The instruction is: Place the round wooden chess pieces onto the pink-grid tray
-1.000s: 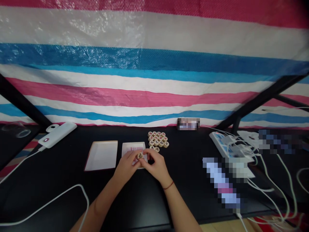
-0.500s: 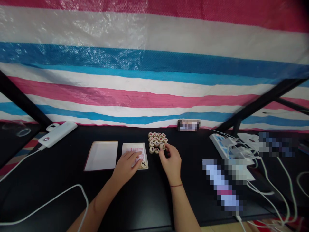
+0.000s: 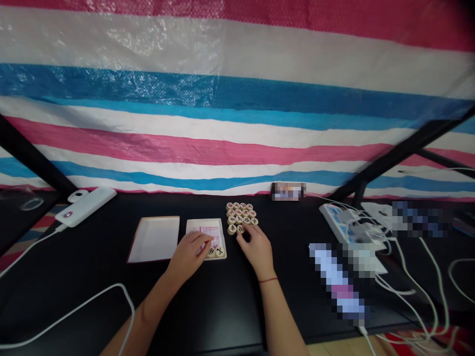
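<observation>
Across the desk (image 3: 92, 257), two xiangqi pieces (image 3: 215, 251) sit in the tray (image 3: 195, 226), while most remain in the cluster (image 3: 240, 216) beside it. Left hand (image 3: 189, 254) lies half-curled over the tray; right hand (image 3: 256, 249) touches the cluster, its grip unclear.

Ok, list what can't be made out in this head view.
Characters on the clustered pieces: too small to read.
Paper in the tray: its lower part is hidden by the left hand.
Whatever the right hand covers: hidden by that hand.
Long object at right: pixelated.
Item at the back edge: pixelated.
</observation>
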The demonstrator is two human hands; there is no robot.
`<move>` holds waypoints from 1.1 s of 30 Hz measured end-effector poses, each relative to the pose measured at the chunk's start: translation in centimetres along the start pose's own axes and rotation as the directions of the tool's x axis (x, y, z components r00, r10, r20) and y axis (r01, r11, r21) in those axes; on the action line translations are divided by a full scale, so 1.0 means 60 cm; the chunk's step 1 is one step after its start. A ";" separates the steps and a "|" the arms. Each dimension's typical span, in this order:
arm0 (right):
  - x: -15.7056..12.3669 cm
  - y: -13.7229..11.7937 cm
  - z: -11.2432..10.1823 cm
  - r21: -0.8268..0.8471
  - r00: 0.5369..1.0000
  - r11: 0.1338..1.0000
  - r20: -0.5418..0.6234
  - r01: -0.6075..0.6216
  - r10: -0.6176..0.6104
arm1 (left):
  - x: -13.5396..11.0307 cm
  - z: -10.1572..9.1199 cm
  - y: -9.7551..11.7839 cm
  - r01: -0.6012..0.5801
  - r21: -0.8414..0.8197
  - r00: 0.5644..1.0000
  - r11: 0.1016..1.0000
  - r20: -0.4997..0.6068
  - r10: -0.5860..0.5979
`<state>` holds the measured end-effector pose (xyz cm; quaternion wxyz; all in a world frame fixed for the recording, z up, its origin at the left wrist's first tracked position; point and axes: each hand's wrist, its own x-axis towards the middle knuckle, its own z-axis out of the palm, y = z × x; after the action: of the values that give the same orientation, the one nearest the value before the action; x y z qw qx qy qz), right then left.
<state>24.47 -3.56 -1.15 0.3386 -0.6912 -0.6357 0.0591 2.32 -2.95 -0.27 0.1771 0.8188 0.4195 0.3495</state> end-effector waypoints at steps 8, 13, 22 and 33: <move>-0.001 0.001 0.002 -0.016 1.000 1.000 -0.005 -0.003 0.002 | 0.002 -0.003 0.000 0.000 0.012 1.000 1.000 0.016 0.000; -0.001 0.004 0.009 -0.016 0.999 1.000 0.033 -0.009 0.009 | 0.001 -0.002 0.000 0.001 -0.001 1.000 1.000 0.009 -0.001; 0.001 0.006 0.010 0.002 1.000 1.000 0.015 -0.022 0.022 | 0.001 -0.005 0.001 0.015 0.026 0.999 1.000 0.040 -0.016; -0.016 -0.067 0.004 0.276 0.947 0.958 0.277 0.081 -0.160 | 0.001 0.008 0.013 -0.077 0.338 0.990 0.938 0.140 0.030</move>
<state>20.81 -4.49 0.53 0.3304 -0.5832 -0.7074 0.2242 3.15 -3.37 -0.12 0.0499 0.8697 0.4388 0.2206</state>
